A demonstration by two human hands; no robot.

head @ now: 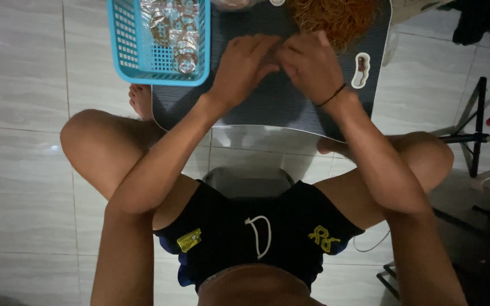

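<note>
Head view: I'm bringing my left hand [244, 65] and right hand [311, 63] together, fingertips pinched over the dark lap table [267, 102]; what they're gripping, I cannot tell. Orange rubber bands [336, 16] are lying just beyond, blue basket [126, 51] far-left within reach.

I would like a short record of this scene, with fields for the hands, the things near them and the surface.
Left hand: fingers curled, meeting the right hand; what they pinch is hidden
Right hand: fingertips against the left hand, black band on the wrist
Surface: small dark table over crossed legs
Basket: blue plastic basket at the table's left, holding shiny wrapped pieces
Pile: orange-brown strands beyond the right hand
Floor: pale tiles
</note>
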